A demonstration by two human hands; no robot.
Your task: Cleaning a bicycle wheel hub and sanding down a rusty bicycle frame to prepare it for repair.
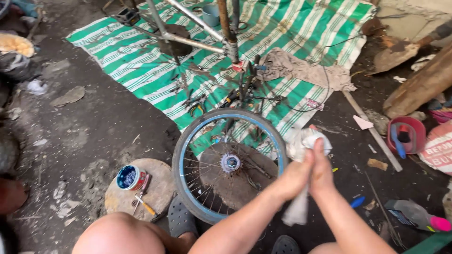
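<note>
Hands: left hand [295, 175] and right hand [322, 170] pressed together, both clenched on a white rag [306, 143].
Rag: bunched above the fingers, tail hanging down between the wrists; just right of the wheel [229, 164].
Handling: soft, light, limp; likely greasy, so take it by the bunched wad, not the tail.
Wheel: lies flat on the floor over a round disc, blue rim, hub up.
Nearby: tin [128, 177] and small tools on a second disc, frame [197, 28] on a striped tarp [292, 28].
</note>
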